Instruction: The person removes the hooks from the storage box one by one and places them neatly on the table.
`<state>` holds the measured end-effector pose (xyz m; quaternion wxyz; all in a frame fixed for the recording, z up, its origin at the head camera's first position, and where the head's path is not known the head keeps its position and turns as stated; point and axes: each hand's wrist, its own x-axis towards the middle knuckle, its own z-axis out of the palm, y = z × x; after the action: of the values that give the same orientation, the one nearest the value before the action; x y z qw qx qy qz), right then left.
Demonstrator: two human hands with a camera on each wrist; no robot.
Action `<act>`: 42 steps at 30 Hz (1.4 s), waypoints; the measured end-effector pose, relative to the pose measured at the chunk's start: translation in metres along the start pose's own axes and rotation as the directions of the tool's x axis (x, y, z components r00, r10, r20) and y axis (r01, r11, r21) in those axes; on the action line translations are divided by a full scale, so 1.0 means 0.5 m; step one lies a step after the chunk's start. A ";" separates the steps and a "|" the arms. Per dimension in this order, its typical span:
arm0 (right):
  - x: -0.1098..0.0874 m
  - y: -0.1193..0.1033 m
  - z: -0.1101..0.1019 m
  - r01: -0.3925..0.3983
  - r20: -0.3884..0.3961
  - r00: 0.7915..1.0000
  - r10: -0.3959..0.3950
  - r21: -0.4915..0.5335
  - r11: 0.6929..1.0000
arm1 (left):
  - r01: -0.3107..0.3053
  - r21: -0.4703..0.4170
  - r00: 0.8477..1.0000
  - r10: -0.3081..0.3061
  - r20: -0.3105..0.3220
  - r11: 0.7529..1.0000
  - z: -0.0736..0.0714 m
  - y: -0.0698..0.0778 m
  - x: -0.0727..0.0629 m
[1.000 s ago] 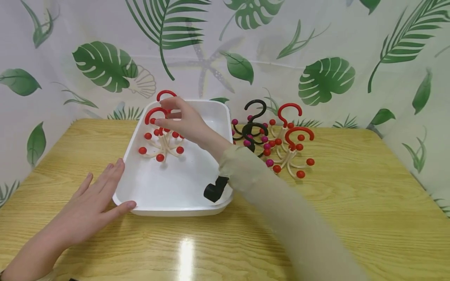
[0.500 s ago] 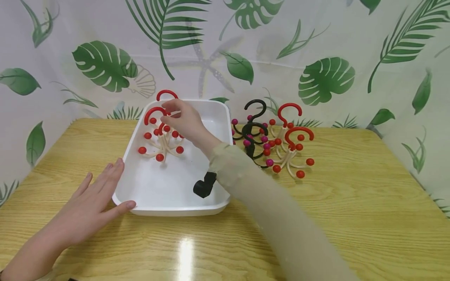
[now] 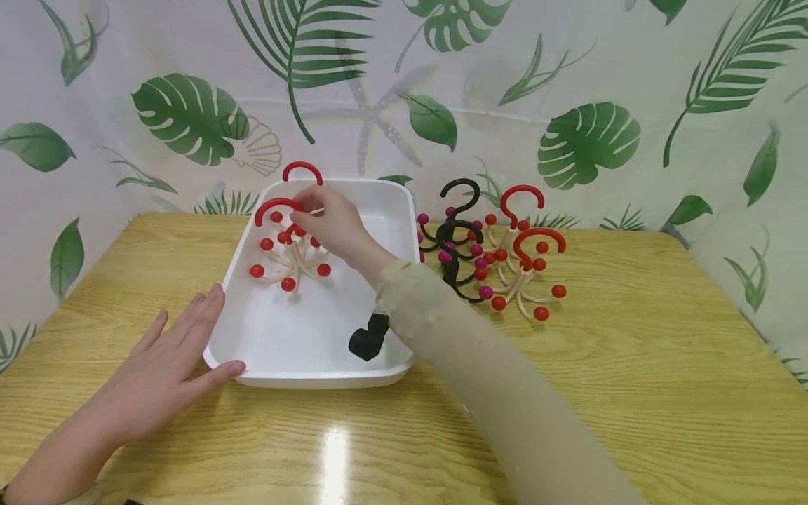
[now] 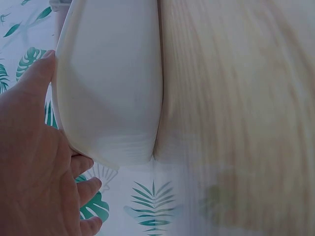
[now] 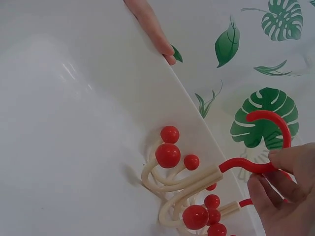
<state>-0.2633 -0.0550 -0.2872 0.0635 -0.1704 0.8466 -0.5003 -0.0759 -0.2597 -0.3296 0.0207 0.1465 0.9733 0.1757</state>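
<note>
- A red hook (image 3: pixel 275 203) is pinched between thumb and fingers of the right hand (image 3: pixel 334 217); a high grip seems chosen to clear the ball-tipped arms
- The cream hanger (image 3: pixel 294 256) below it is held hook-up in the far left part of the white tray (image 3: pixel 315 375); whether the floor is touched cannot be told
- A second red hook (image 3: pixel 302 165) is seen just behind
- The tray's near left corner is touched by the outstretched left hand (image 3: pixel 167 368), nothing clasped; steadying is probably meant
- Black-hooked hangers (image 3: pixel 463 182) and red-hooked hangers (image 3: pixel 540 233) are clustered beside the tray, upright, apparently propped on splayed arms
</note>
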 end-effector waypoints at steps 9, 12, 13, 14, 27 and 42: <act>-0.013 0.003 -0.007 0.023 0.008 1.000 -0.023 0.016 1.000 | -0.001 -0.005 1.000 0.001 0.001 1.000 0.000 0.000 0.000; -0.019 0.002 -0.014 0.031 0.027 0.999 -0.032 0.027 0.999 | -0.002 -0.004 1.000 0.002 -0.003 1.000 0.001 0.000 0.000; -0.022 0.000 -0.017 0.037 0.034 0.999 -0.038 0.037 0.999 | -0.004 -0.002 1.000 0.004 -0.006 1.000 0.001 0.000 0.000; -0.025 -0.001 -0.021 0.044 0.039 0.998 -0.046 0.049 0.998 | -0.004 -0.001 1.000 0.004 -0.006 1.000 0.001 0.000 -0.001; -0.083 -0.017 -0.089 0.106 0.033 0.992 -0.120 0.273 0.956 | 0.018 0.006 1.000 -0.018 0.004 1.000 -0.001 0.001 0.001; -0.196 -0.023 -0.182 0.190 0.021 0.978 -0.208 0.331 0.924 | 0.001 0.007 1.000 -0.001 -0.006 1.000 -0.001 0.001 -0.001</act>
<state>-0.1944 0.0495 -0.2386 0.0635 -0.2564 0.7281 -0.6326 -0.0756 -0.2597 -0.3291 0.0174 0.1456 0.9739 0.1729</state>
